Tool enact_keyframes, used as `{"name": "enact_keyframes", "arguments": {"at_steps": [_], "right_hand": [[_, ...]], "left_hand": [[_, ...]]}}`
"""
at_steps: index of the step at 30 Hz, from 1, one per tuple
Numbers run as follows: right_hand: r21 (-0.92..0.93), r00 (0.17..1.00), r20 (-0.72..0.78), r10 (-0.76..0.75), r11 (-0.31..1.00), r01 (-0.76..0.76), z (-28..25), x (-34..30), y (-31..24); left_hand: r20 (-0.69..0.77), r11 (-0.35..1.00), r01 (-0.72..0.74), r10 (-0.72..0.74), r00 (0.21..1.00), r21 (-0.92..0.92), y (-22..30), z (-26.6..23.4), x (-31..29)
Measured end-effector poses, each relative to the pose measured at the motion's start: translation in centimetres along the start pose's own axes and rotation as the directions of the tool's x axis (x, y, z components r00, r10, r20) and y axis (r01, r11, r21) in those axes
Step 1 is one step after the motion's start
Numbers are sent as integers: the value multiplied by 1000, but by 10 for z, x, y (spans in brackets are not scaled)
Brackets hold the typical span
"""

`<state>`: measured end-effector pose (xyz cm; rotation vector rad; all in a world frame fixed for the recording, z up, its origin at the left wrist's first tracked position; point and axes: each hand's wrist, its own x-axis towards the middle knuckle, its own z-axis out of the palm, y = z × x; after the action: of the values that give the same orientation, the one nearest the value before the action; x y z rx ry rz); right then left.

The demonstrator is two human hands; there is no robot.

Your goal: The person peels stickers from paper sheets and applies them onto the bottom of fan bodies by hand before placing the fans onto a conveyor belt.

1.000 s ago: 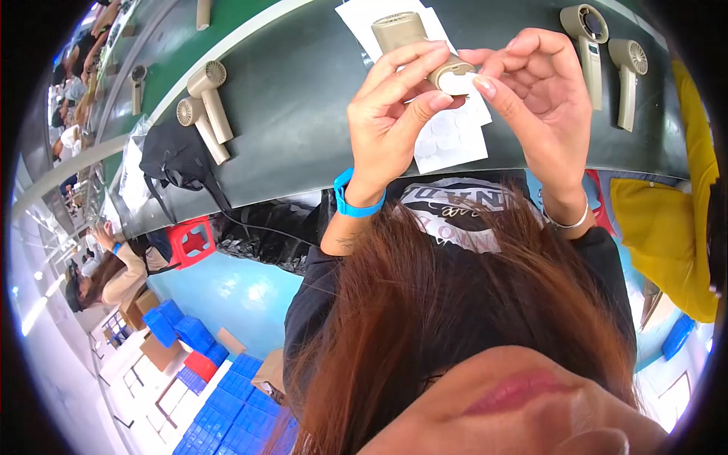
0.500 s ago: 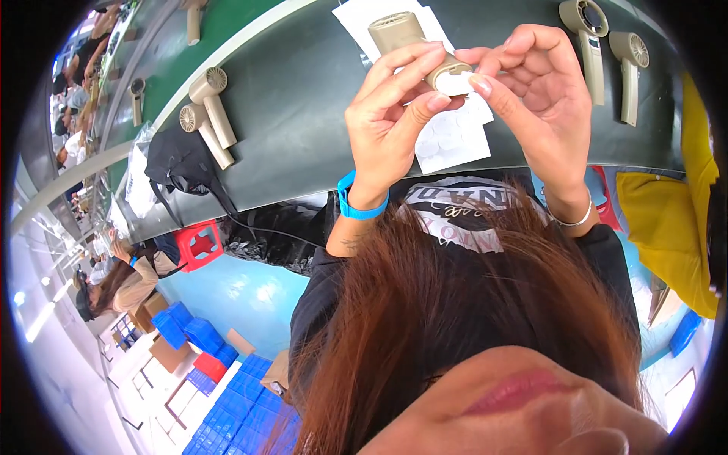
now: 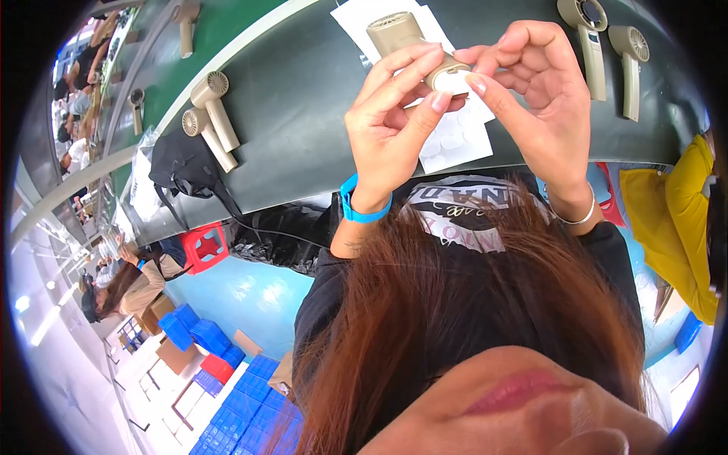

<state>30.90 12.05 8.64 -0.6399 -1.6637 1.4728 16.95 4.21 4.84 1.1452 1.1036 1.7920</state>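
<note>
The left hand (image 3: 388,125) wraps the handle of the beige fan (image 3: 394,34), at one o'clock; the right hand (image 3: 547,102) sets its thumb on the white disc (image 3: 451,82) there, pinching or not I cannot tell. Both match a second ago. At nine, another fan (image 3: 186,32) has slid further into view; at four, yellow cloth (image 3: 682,212) sits lower.

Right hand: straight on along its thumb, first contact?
Most likely the round white piece at the handle end of the beige fan. The right hand's thumb tip appears at its edge; actual contact is unclear from this view.
</note>
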Motion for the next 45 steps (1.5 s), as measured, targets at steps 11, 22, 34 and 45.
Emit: {"name": "enact_keyframes", "arguments": {"at_steps": [11,22,34,45], "right_hand": [[-298,999,-23,-46,954,37,4,3,-12],[-548,995,-89,-51,837,-6,-30,46,58],[-568,999,44,-32,821,51,-26,57,99],[-710,997,73,26,703,33,1,32,104]], "left_hand": [[-6,996,-35,35,999,84,3,2,2],[171,794,-412,376,911,447,-53,-48,139],[446,333,-558,357,821,760,-104,-111,245],[172,-100,-148,304,937,984,-85,-247,198]]}}
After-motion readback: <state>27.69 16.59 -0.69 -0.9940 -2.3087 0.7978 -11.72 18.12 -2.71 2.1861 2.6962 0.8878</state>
